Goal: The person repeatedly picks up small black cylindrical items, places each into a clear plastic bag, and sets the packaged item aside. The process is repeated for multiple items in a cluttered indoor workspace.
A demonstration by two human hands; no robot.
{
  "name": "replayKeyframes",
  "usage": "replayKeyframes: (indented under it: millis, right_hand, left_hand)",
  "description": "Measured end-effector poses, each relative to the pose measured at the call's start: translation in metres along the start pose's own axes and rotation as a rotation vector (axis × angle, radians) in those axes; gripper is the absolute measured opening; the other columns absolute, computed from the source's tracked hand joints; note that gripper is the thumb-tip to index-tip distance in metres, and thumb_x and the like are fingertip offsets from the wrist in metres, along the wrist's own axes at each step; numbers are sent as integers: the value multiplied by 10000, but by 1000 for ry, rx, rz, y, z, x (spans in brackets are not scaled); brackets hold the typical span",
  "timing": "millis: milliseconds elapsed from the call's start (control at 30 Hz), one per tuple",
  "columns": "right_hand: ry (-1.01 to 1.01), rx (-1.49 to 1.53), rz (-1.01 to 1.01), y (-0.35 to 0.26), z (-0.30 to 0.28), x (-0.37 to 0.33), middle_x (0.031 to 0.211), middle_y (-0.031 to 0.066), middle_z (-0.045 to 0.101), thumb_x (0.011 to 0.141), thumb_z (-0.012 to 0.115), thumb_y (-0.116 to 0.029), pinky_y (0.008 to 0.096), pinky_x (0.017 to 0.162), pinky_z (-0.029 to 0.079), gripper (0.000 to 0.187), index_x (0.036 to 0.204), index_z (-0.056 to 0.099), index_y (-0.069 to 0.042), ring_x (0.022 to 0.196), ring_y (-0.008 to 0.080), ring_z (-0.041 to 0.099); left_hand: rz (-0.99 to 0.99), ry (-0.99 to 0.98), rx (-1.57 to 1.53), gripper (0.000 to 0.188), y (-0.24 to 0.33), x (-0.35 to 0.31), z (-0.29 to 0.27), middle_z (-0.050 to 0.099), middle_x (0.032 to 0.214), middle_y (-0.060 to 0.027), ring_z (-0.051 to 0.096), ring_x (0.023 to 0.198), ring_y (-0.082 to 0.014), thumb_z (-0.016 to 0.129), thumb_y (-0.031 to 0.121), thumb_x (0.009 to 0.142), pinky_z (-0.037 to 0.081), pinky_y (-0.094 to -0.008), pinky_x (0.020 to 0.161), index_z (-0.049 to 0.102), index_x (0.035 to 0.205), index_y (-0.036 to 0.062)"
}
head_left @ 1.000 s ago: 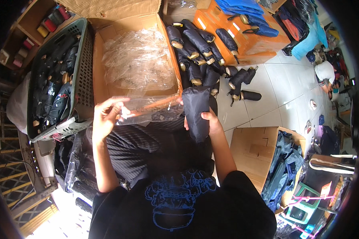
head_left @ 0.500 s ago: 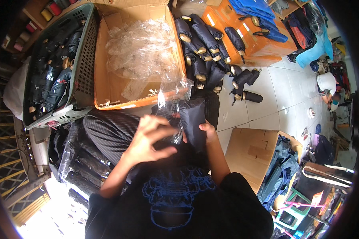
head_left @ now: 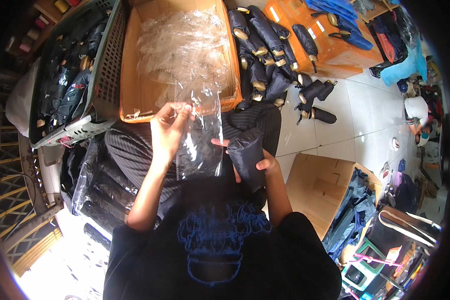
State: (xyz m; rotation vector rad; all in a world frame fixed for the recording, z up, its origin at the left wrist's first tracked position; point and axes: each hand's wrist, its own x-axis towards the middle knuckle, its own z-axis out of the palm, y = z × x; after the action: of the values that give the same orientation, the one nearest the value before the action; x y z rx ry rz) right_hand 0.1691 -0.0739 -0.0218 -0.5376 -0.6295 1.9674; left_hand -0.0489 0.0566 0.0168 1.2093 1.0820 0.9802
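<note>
Above my lap, my left hand (head_left: 169,131) pinches the edge of a clear plastic bag (head_left: 201,145) between thumb and fingers. The bag hangs flat and long, with its far end over the carton's rim. To its right, my right hand (head_left: 269,166) is wrapped round a compact folded umbrella (head_left: 247,155) in a dark navy cloth sleeve. My right thumb lies on the sleeve's near side, and one fingertip pokes out on the left, close to the bag. The umbrella is tilted slightly, beside the bag and not inside it.
An open carton (head_left: 130,75) holds crumpled clear bags (head_left: 185,45). A grey basket (head_left: 102,75) of dark umbrellas stands left. More sleeved umbrellas (head_left: 260,45) are piled behind my knee, several on the tiled floor (head_left: 342,120). An orange box (head_left: 330,45) and a carton of dark cloth (head_left: 315,185) stand right.
My left hand has moved left and now pinches the bag, which is drawn out flat. The umbrella in my right hand has shifted slightly right. The view has moved a little.
</note>
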Motion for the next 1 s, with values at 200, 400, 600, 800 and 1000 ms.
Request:
replayKeyframes:
  millis: [200,400,600,800,1000]
  right_hand:
    - [154,-62,21,-6,7,10,1250,220,554,697,696,-283,340,638,561,804,1321,377,112,726,263,673]
    - [209,-94,29,1,-11,13,1296,255,496,718,670,-266,385,621,558,785,1326,347,111,709,302,661]
    - [215,-134,96,15,-20,4,1129,242,591,715,686,-299,373,646,558,741,1269,422,117,732,294,671]
    - [237,-146,55,14,-27,6,871,190,652,762,667,-278,340,654,555,560,1147,502,94,730,268,681]
    - [256,-183,79,5,-24,12,862,194,646,749,672,-270,356,660,557,603,1180,483,108,728,280,680]
  left_hand:
    - [-186,61,-187,272,-2,-14,8,683,904,-102,593,617,-110,646,162,916,454,-241,518,581,1123,-1]
    - [-375,-88,-167,182,-57,-57,-1,683,843,-102,624,623,-129,637,95,911,487,-234,536,621,1045,-26]
    - [-236,132,-113,309,-65,-62,17,623,914,-84,594,683,-115,719,121,857,499,-235,589,569,1087,-20]
    - [469,-101,809,594,-35,-72,11,470,1211,-139,413,1146,-312,859,154,596,382,-452,978,612,1136,131]
    - [589,-81,829,294,-46,-68,12,577,1054,-58,501,1001,-273,797,85,659,416,-406,869,690,930,122]
